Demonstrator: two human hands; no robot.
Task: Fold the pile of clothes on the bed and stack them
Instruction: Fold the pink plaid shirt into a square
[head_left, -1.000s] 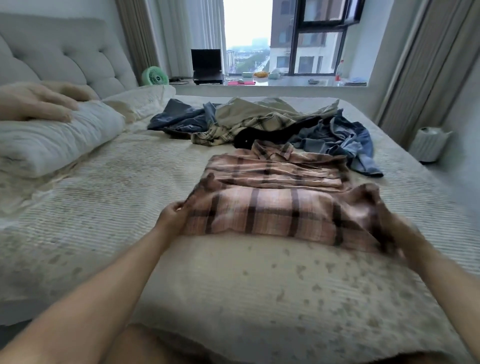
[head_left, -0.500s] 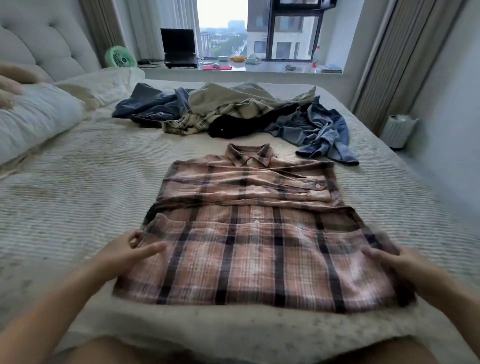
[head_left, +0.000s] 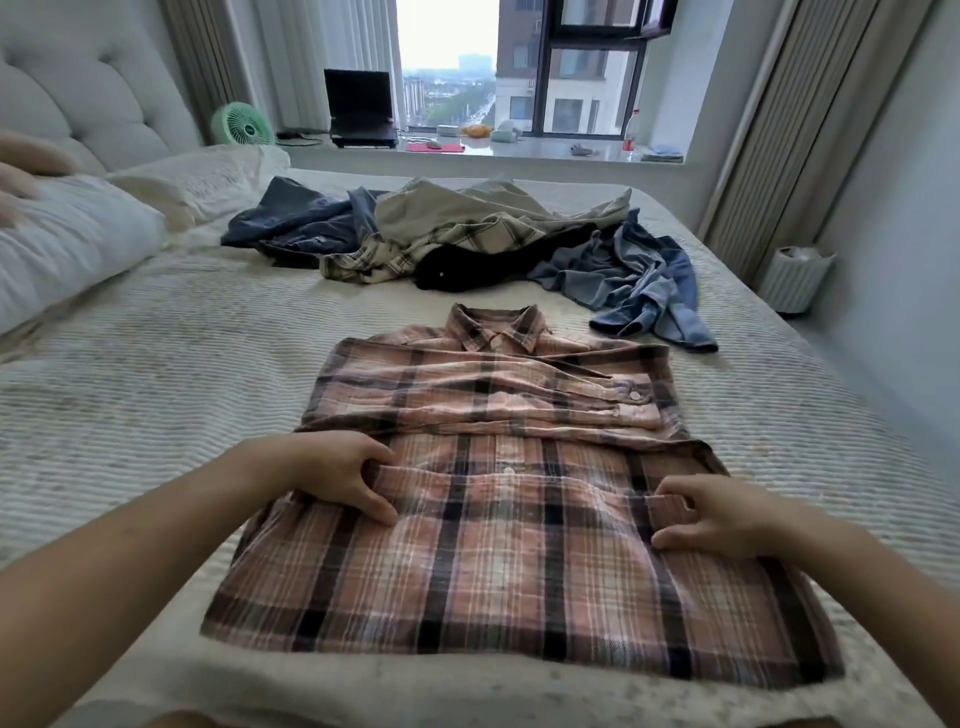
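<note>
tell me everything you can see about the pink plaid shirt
The pink plaid shirt is soft woven cloth, pink-orange with dark checks. It lies flat on the bed, collar away from the person, sleeves folded across the chest, one cuff button showing. The left hand and right hand each pinch the cloth at mid-body. The pile of clothes lies beyond it, apart.

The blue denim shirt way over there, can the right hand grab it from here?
Probably yes, with a stretch. The right hand pinches the plaid shirt; the denim shirt lies beyond it with bare bed between.
</note>
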